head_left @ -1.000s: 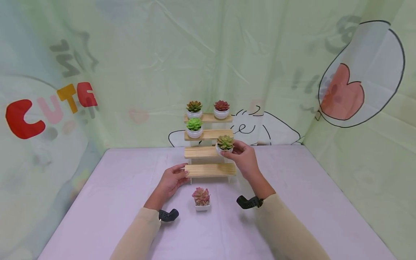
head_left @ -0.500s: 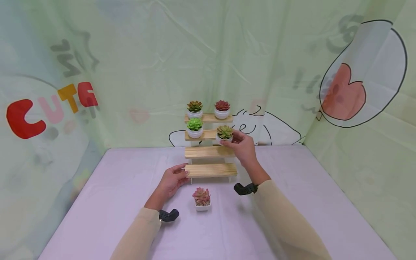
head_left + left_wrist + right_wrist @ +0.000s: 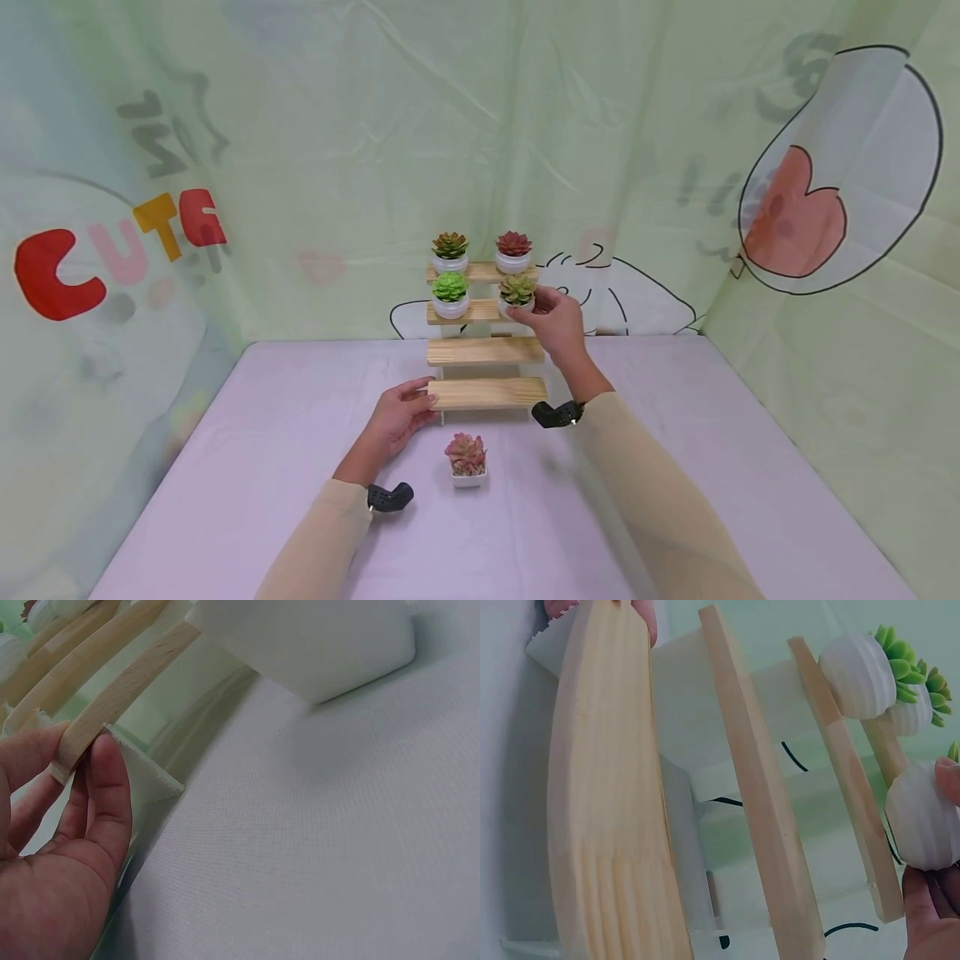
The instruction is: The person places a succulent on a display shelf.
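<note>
My right hand point(image 3: 561, 321) grips the white round pot of an olive-green succulent point(image 3: 517, 290) at the right end of the stand's second shelf from the top. In the right wrist view, thumb and fingers sit around that white pot point(image 3: 924, 817), close against the shelf; whether it bears weight there I cannot tell. The left hand point(image 3: 397, 414) pinches the left end of the lowest wooden shelf point(image 3: 487, 393), thumb above and fingers below, as the left wrist view shows at the shelf end point(image 3: 97, 724). A bright green succulent point(image 3: 450, 293) stands left on the second shelf.
On the top shelf stand a brown-green succulent point(image 3: 450, 250) and a dark red succulent point(image 3: 513, 250). A pink succulent in a square white pot point(image 3: 468, 462) sits on the table point(image 3: 300, 450) before the stand. A printed curtain point(image 3: 337, 167) hangs behind.
My right hand has raised the olive-green succulent from in front of the third shelf up and back to the second shelf. The left hand has stayed on the lowest shelf.
</note>
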A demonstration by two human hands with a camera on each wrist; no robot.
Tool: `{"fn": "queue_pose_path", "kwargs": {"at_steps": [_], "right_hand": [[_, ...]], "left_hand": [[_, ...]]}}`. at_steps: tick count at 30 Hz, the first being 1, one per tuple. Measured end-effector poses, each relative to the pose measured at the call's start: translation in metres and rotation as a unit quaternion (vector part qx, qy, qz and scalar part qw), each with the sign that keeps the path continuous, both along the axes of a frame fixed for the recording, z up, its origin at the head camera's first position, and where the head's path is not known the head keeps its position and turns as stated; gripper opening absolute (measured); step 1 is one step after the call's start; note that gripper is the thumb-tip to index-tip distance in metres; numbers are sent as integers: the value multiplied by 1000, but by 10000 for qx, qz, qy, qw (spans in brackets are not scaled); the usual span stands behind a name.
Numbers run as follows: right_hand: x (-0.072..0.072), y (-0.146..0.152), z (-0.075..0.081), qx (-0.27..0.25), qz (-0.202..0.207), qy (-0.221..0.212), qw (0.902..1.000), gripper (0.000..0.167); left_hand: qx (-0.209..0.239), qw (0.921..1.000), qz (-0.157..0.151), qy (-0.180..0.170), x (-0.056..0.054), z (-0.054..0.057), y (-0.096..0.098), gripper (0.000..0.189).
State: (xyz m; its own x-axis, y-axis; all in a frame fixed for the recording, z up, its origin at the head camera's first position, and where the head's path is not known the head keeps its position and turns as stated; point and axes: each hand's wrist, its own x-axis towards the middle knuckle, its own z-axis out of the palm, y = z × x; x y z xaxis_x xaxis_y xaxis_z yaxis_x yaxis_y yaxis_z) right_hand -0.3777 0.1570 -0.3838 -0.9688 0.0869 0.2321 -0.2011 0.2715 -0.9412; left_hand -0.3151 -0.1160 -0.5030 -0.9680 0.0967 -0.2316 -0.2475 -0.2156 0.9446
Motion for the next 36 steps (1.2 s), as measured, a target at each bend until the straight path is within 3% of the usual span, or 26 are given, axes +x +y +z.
{"fn": "queue_pose_path", "kwargs": {"at_steps": [15, 25, 36], "right_hand": [[-7, -5, 2, 308, -330, -148, 9989, 69], [-9, -5, 1, 378, -336, -242, 9984, 73], [-5, -4, -4, -21, -220, -187, 9996, 74]], "left_hand": [[14, 10000, -23, -2, 1, 0, 0, 49], [11, 10000, -34, -21, 2, 1, 0, 50], [-19, 10000, -27, -67, 3, 3, 0, 49]]}}
